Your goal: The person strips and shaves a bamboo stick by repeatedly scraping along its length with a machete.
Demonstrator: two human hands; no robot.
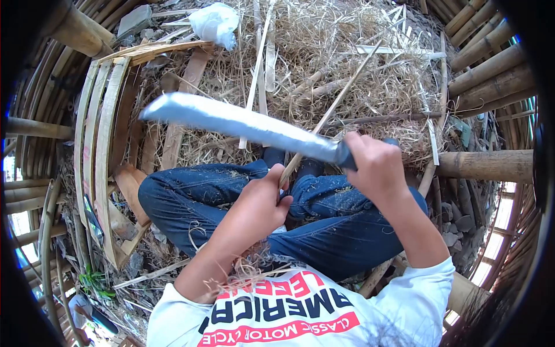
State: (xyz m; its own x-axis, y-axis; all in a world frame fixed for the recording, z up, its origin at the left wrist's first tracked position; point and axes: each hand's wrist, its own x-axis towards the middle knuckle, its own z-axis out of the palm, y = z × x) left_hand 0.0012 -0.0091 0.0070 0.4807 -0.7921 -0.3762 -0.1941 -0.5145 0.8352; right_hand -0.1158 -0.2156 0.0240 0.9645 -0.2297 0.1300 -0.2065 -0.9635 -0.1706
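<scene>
My right hand (374, 165) is wrapped round the dark handle of a machete (243, 124). Its broad, shiny blade reaches leftward across the view, slightly blurred, and overlaps a thin bamboo strip (341, 101). Closed around the lower end of that strip is my left hand (266, 196), with the strip slanting up and away to the right. Both hands are above my crossed legs in blue jeans (347, 237), which are dusted with fine shavings.
Curly shavings (324, 52) cover the ground ahead, with loose strips among them. A wooden slatted crate (104, 156) stands at the left. A white plastic bag (215, 24) lies at the back. Bamboo poles (485, 166) wall both sides.
</scene>
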